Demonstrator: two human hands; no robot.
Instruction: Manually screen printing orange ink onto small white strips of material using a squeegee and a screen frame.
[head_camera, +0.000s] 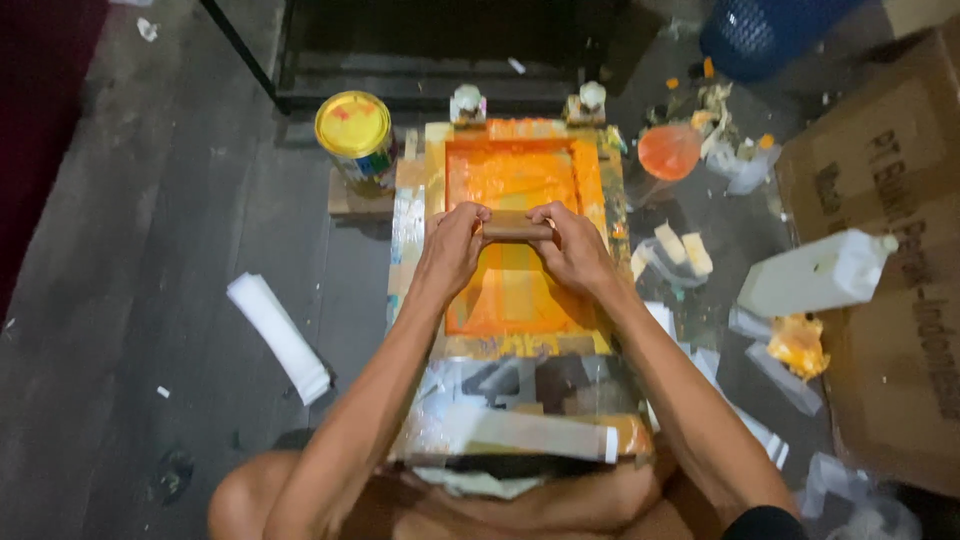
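A screen-printing frame (412, 215) lies on the floor in front of me, its mesh covered in orange ink. My left hand (452, 245) and my right hand (572, 248) both grip a wooden squeegee handle (516, 229), which rests across the middle of the orange mesh. The left hand holds its left end, the right hand its right end. The near part of the frame is wrapped in shiny tape (520, 400).
A paint can with a yellow lid (354, 126) stands left of the frame. An orange lid (669, 151), a white jug (815, 273), cardboard boxes (890, 180), a blue basket (760, 35) and plastic scraps lie to the right. A white folded strip (278, 336) lies on the left.
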